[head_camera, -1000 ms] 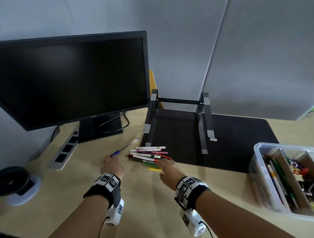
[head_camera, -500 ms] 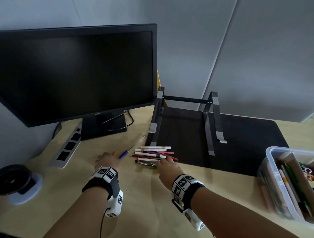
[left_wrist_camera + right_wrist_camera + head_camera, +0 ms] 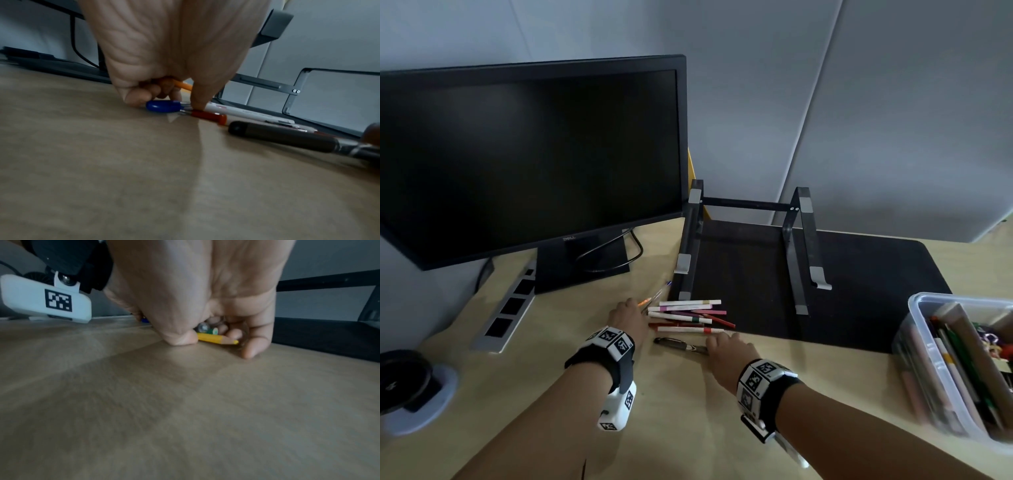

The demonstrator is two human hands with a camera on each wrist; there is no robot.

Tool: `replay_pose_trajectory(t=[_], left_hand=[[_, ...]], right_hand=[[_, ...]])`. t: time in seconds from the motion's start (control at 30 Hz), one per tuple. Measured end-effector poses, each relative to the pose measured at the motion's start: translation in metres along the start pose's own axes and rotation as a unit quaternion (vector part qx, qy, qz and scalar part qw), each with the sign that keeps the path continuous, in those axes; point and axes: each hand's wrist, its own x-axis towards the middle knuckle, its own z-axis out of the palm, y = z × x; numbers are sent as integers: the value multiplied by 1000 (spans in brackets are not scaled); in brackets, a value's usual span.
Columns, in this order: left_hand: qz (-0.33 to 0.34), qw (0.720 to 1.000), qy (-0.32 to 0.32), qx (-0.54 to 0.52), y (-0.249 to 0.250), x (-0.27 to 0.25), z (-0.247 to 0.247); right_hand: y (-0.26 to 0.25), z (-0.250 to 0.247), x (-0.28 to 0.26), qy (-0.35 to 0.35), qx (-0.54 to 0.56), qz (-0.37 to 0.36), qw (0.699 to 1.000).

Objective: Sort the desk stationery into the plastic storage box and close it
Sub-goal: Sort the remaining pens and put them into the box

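Observation:
A pile of coloured markers (image 3: 688,315) lies at the front edge of the black mat (image 3: 876,291). My left hand (image 3: 635,313) sits at the pile's left end. In the left wrist view its fingers (image 3: 141,95) curl round an orange pencil (image 3: 183,85), beside a blue pen (image 3: 162,106). My right hand (image 3: 722,344) is at the pile's near right. Its fingers (image 3: 252,348) curl round a yellow pencil (image 3: 216,338) against the desk. A black pen (image 3: 678,344) lies between the hands. The clear plastic storage box (image 3: 928,298) stands open at the far right, holding pens.
A black monitor (image 3: 534,154) stands at the back left with a power strip (image 3: 506,315) beside its base. A black laptop stand (image 3: 750,246) rises on the mat just behind the markers. A round black object (image 3: 407,383) sits at the left edge.
My left hand has slid right up against the marker pile, bringing the blue pen with it. My right hand has drawn back to the pile's near side, uncovering the black pen.

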Motion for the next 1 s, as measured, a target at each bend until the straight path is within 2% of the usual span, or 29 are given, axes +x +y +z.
replay_pose_trajectory(t=[0.1,0.2,0.3,0.5,0.77,0.9,1.0], left_hand=[[8,999,-13,28,-1,-1,3],[-11,1000,-12,19,0,-5,2],[-18,1000,6,-13,-2,-9,-1],[26,997,59,-38,2,-29,-4],[126,992,-13,-3,54,-75,-6],[185,980,-33,-67,96,-101,-11],[198,969,-49,-140,126,-121,-14]], right_hand=[[4,-1,-5,-1,7,-9,1000],[10,-2,-10,-5,28,-10,1000],[15,-5,-18,-3,56,11,998],[28,-14,-40,19,92,35,995],[65,-39,-89,61,113,84,988],[95,-52,-120,85,102,110,985],[121,-62,-145,131,112,137,976]])
